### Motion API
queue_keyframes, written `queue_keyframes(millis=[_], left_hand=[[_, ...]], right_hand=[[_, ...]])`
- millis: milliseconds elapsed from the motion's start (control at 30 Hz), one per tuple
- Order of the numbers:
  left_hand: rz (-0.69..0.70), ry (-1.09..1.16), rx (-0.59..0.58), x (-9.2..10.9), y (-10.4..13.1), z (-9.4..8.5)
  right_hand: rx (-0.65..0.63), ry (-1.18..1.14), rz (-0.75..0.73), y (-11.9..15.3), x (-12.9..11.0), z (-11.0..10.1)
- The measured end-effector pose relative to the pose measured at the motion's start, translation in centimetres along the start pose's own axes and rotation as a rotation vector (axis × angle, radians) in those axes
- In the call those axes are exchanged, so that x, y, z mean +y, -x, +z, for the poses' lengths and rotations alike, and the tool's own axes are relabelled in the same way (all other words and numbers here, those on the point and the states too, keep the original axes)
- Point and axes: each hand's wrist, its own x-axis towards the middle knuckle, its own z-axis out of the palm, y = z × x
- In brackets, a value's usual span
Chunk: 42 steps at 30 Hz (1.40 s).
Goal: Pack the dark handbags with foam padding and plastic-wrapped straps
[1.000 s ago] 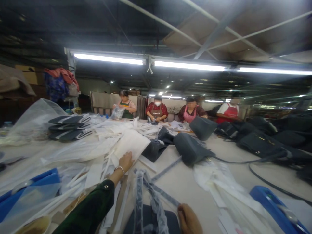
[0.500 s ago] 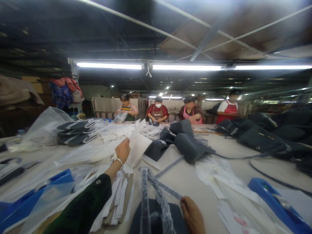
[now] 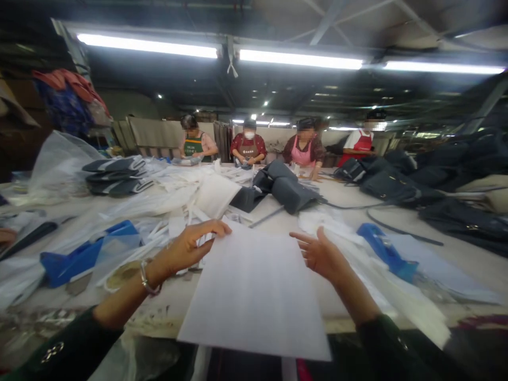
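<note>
A large white sheet [image 3: 257, 291] lies in front of me, its lower edge reaching past the table's near edge. My left hand [image 3: 194, 246] pinches the sheet's upper left corner between thumb and fingers. Beside the upper right corner, my right hand [image 3: 321, 253] has its fingers spread, with nothing held in it. Dark grey bag pieces [image 3: 291, 193] lie beyond the sheet, next to a piece of white sheeting [image 3: 216, 194]. The dark bag seen earlier near my body is hidden or out of view.
Blue tape dispensers stand at left [image 3: 89, 254] and right [image 3: 384, 251]. Folded dark pieces [image 3: 115, 177] are stacked at the far left, dark bags [image 3: 400, 182] heaped at right. Clear plastic and white strips litter the table [image 3: 341, 188]. Several people work across it.
My left hand has drawn back with the white sheet, now spread before me. My right hand has risen from beside the dark bag and opened. The camera view has tilted down.
</note>
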Motion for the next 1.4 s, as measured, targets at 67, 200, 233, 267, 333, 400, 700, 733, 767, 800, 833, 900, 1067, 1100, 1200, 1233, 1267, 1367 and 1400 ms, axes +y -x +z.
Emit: queue_keyframes(millis=[67,200,233,267,333,400,700,733,767,800,833,900,1067,1100,1200,1233,1267,1367,1400], left_hand=[[0.042,-0.060,-0.031,1.0,1.0,1.3],[-0.174,-0.016,0.282,2.3,3.2,4.9],[-0.284,0.019,0.379,2.5,4.0,6.2],[-0.386,0.055,0.416,2.6,4.8,7.6],[-0.513,0.173,0.251,3.0,6.6,11.0],[-0.610,0.375,0.003,3.4,8.2,14.9],[-0.693,0.884,-0.214,6.6,10.3,24.3],[-0.594,0.856,-0.282,7.4,10.4,23.7],[-0.474,0.820,-0.378,8.2,10.6,22.9],[-0.348,0.782,-0.485,9.0,10.8,21.9],[-0.228,0.749,-0.576,9.8,11.2,20.8],[-0.109,0.660,-0.605,10.5,12.3,18.4],[-0.569,-0.056,0.152,6.9,16.3,13.8],[-0.648,-0.166,0.235,5.5,17.0,13.6],[-0.757,-0.204,0.250,2.2,18.6,14.2],[-0.772,-0.177,0.251,1.5,19.0,14.6],[-0.784,-0.152,0.276,1.2,19.3,15.1],[-0.869,-0.031,0.440,1.6,20.4,15.7],[-0.905,0.033,0.495,2.1,21.0,15.7]], right_hand=[[-0.160,0.020,0.143,2.3,-0.5,1.1],[-0.169,0.011,0.205,5.8,0.7,1.9],[-0.074,-0.020,0.159,6.3,1.0,1.6],[0.046,-0.060,0.087,6.7,1.2,1.2],[0.280,-0.139,-0.075,7.1,1.3,-0.1],[0.423,-0.174,-0.196,7.4,1.4,-1.5],[0.605,0.008,-0.400,7.6,3.8,-3.0],[0.587,0.028,-0.378,7.6,4.3,-2.6],[0.563,0.050,-0.342,7.5,5.0,-2.1],[0.533,0.072,-0.293,7.4,5.7,-1.5],[0.500,0.091,-0.239,7.4,6.5,-0.9],[0.435,0.114,-0.140,7.6,8.2,0.4],[0.356,0.134,-0.042,8.5,11.2,2.6],[0.364,0.152,-0.046,8.7,11.5,2.8],[0.384,0.189,-0.068,8.7,11.8,3.2],[0.384,0.195,-0.071,8.7,11.8,3.4],[0.382,0.203,-0.070,8.7,11.8,3.5],[0.401,0.226,-0.060,8.7,11.8,3.9],[0.414,0.230,-0.057,8.7,11.8,3.9]])
